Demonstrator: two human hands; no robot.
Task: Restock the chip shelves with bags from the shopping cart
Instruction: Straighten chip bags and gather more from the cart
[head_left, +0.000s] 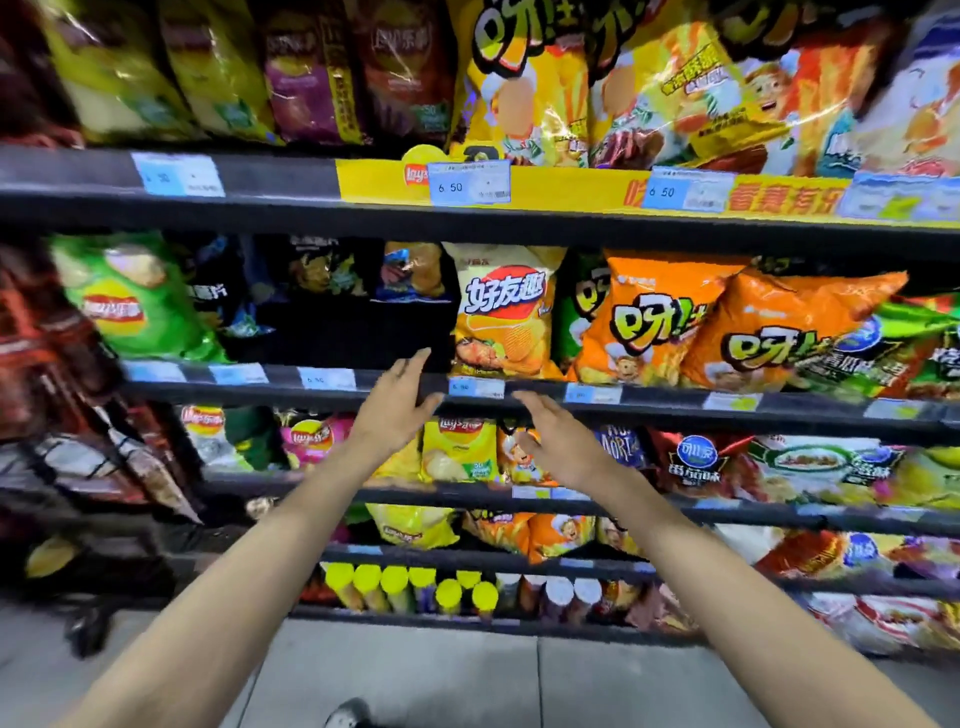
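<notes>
Both my hands are raised in front of the middle chip shelf (363, 387) and hold nothing. My left hand (397, 402) is open, fingers stretched up toward the shelf edge beside a dark gap (343, 327) in the row. My right hand (556, 441) is open too, palm facing left, just below the shelf rail. An orange-yellow chip bag (501, 312) stands upright directly right of the gap. Orange bags (654, 317) lean further right. The shopping cart (78, 467) with bags shows blurred at the far left.
A green chip bag (130, 301) stands left of the gap. The upper shelf (260, 182) carries yellow and purple bags with price tags. Lower shelves hold more bags and yellow-lidded chip tubes (405, 582). Grey floor tiles (415, 675) lie below.
</notes>
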